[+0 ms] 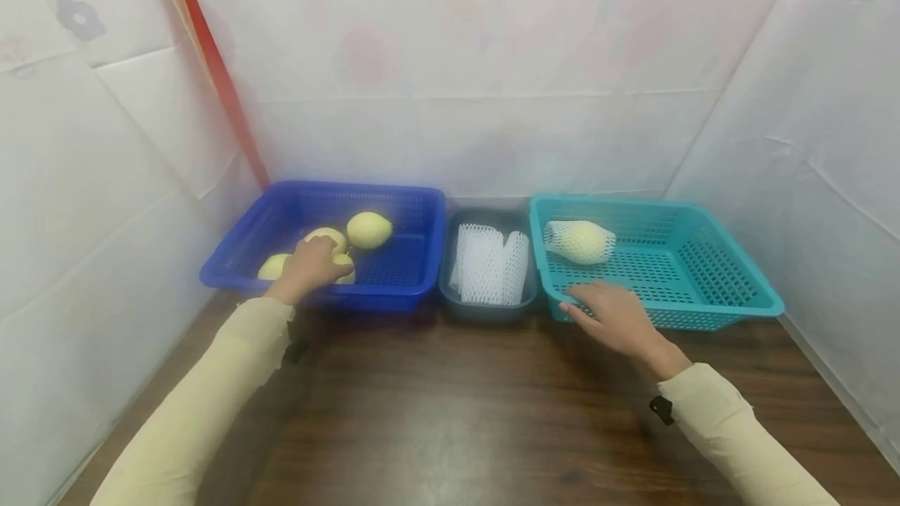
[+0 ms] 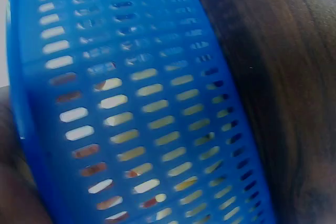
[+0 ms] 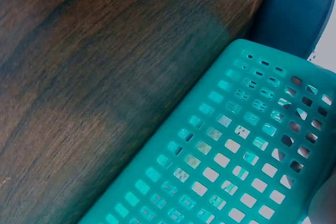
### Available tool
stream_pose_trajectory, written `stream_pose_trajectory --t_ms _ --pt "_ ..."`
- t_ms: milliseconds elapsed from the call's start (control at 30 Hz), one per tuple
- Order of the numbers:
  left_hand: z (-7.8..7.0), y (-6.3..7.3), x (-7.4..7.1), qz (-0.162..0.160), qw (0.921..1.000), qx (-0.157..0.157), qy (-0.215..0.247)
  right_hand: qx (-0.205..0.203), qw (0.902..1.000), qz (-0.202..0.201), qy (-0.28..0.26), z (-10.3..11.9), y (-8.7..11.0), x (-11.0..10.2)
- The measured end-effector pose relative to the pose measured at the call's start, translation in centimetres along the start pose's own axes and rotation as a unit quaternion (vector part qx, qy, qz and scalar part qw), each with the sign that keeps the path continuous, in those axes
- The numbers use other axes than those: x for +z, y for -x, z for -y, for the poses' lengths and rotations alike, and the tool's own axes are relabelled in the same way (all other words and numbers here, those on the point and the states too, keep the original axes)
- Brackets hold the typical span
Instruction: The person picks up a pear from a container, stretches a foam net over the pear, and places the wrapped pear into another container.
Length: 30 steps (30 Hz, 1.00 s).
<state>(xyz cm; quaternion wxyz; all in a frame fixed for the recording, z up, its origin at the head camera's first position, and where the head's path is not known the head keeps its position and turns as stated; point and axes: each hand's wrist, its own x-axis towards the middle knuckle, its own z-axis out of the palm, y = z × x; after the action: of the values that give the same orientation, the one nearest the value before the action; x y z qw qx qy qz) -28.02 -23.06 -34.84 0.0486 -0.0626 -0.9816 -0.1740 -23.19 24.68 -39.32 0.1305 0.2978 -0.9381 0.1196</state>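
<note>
My left hand reaches over the front rim of the blue basket. Its fingers curl round a pale yellow pear, partly hidden under them. Other pears lie about it, including one farther back. In the left wrist view, the slotted blue wall covers most of the fruit and fingers. My right hand grips the front left rim of the teal basket, fingers inside and thumb outside. Behind those fingers lies a pear in a white foam net.
Between the baskets stands a small dark grey basket with several white foam net sleeves. All sit on a brown wood-grain table. Pale sheeting stands behind and at both sides, with a red strip at the left.
</note>
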Motion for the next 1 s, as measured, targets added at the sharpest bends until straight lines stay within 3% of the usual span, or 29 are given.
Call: stream_pose_trajectory --t_ms 167,433,567,700,1000 --pt "0.44 0.15 -0.06 0.027 0.9993 -0.009 0.023 -0.002 1.0 -0.003 0.006 0.08 0.0 0.13" --pt "0.48 0.0 0.03 0.085 0.9958 -0.032 0.016 0.001 0.9999 -0.008 0.013 0.04 0.05 0.16" --pt "0.24 0.07 0.0 0.096 0.9947 -0.033 0.012 0.001 0.9998 -0.011 0.015 0.12 0.1 0.21" --pt "0.05 0.15 -0.11 0.093 0.9951 -0.031 0.007 -0.003 0.9998 -0.016 0.014 0.23 0.16 0.16" --pt "0.26 0.13 0.03 0.05 0.9983 -0.008 0.027 0.004 0.9999 -0.009 0.007 0.28 -0.01 -0.04"
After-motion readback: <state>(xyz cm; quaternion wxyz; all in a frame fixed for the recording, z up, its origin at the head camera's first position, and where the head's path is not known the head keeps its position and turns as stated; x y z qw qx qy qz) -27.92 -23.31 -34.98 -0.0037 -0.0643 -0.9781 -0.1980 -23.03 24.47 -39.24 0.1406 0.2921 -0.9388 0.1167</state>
